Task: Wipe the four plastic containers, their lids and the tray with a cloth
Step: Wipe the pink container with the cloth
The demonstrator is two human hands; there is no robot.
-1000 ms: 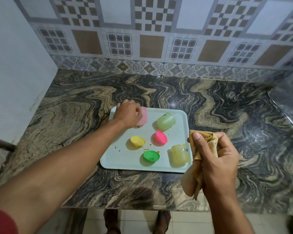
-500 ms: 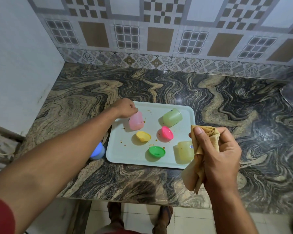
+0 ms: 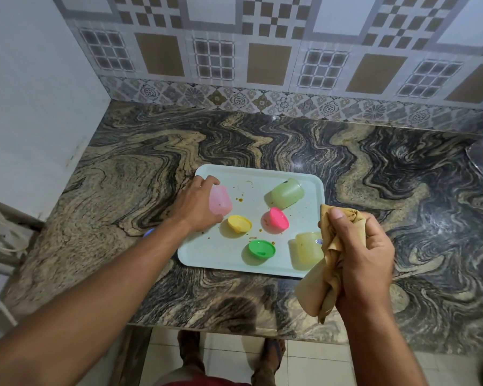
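A pale green tray lies on the marble counter, speckled with brown stains. My left hand grips a pink container at the tray's left side. A green container lies tipped at the back right. A yellow container stands at the front right, partly behind the cloth. A yellow lid, a pink lid and a green lid sit in the middle. My right hand clutches a bunched tan cloth just right of the tray.
A sliver of a blue object shows on the counter behind my left forearm. A white wall bounds the counter on the left and tiles rise at the back. The counter's front edge runs near my body, with my feet below.
My left hand has slid along the pink container toward me and now wraps it from the left. The view shifted, and my forearm now hides most of the blue object.
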